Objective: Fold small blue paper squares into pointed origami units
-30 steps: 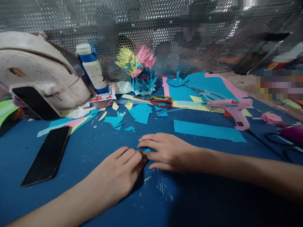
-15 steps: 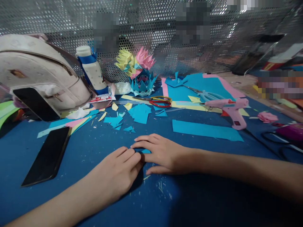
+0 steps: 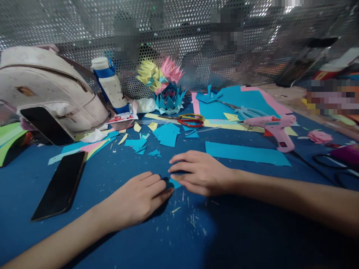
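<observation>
A small piece of blue paper (image 3: 175,184) lies between my hands on the blue table top, mostly hidden by fingers. My left hand (image 3: 140,196) is closed, its fingers curled and its thumb and fingertips at the paper's left edge. From the right, my right hand (image 3: 200,172) reaches over the paper with its fingers stretched out and slightly apart. Some of its fingers touch or hover just over the paper; I cannot tell which. Beyond the hands lie blue paper scraps (image 3: 166,134) and a long blue paper strip (image 3: 246,153).
Red-and-yellow-handled scissors (image 3: 190,120), light blue scissors (image 3: 249,111) and a pink glue gun (image 3: 276,129) lie farther back. Folded paper flowers (image 3: 169,101) stand by the perforated metal panel. A phone (image 3: 60,186), another phone (image 3: 46,125), a backpack (image 3: 53,89) and a bottle (image 3: 110,86) are left.
My right hand has shifted right and slightly away from me, opening a gap between the hands. More of the blue paper shows. The view has shifted slightly.
</observation>
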{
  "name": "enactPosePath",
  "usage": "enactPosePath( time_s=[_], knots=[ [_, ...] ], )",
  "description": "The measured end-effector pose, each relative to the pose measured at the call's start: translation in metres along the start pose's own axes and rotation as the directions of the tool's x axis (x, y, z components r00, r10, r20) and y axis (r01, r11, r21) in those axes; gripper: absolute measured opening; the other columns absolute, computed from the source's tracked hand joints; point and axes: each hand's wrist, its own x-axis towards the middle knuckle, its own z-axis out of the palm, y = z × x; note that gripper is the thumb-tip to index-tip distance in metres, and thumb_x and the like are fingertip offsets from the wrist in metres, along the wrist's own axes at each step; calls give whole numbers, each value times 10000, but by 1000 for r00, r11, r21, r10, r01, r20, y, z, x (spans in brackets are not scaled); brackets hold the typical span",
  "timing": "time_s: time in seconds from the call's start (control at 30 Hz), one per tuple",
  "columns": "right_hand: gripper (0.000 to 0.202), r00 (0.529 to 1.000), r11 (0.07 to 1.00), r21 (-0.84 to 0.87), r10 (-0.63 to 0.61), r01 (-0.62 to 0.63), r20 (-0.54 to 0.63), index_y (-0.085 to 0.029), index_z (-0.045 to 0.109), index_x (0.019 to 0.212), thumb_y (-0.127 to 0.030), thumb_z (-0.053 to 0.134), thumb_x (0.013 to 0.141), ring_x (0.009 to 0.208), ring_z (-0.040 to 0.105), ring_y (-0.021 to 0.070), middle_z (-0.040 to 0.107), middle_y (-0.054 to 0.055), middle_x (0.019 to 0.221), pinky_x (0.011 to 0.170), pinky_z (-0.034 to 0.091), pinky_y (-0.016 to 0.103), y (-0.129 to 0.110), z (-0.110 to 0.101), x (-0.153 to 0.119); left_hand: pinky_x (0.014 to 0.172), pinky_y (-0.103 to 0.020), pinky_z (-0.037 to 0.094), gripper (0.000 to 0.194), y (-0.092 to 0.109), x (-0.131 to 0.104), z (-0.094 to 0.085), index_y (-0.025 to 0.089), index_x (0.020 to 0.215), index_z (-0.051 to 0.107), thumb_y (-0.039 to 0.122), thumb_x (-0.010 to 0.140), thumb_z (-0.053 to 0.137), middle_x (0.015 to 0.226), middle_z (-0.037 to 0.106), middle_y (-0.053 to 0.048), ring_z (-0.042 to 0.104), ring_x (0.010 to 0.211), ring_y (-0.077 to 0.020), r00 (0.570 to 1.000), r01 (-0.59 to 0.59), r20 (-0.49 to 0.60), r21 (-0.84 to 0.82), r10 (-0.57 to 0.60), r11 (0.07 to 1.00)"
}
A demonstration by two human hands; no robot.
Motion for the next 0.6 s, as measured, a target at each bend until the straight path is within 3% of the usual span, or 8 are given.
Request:
enactPosePath(
  time_s=[0.33,0.43,0.53,0.6],
  knots=[
    [254,992,999,-11,28,-30,-126,-180,739,832,-177,511,943,1072,621,189,768,14,980,871,463,361,-3,5,1,581,-338,446,319,1,-8,8,61,1167,607,101,1035,320,756,622,-58,526,660,-193,1000,-20,-12,-25,19,999],
    [235,990,1000,3,24,-24,-141,-181,747,857,-181,526,936,1041,625,177,766,16,978,842,479,348,-1,6,-1,715,-361,484,346,0,-10,9,47,1195,610,100,1035,309,967,693,-113,597,832,-216,999,-26,-25,-47,24,999],
    [210,989,999,27,27,-23,-146,-162,749,886,-176,542,921,1003,629,171,760,16,976,818,490,337,0,7,-2,912,-394,459,389,-1,-12,10,54,1223,613,122,1047,272,1263,651,-128,582,1099,-251,999,-39,-29,-51,38,998],
    [210,989,999,34,33,-28,-141,-154,748,900,-175,541,921,998,631,174,758,26,971,818,492,334,1,7,-2,958,-422,435,386,-1,-12,10,79,1238,617,147,1050,287,1305,639,-114,573,1144,-265,1000,-16,-18,-39,15,999]
  ],
)
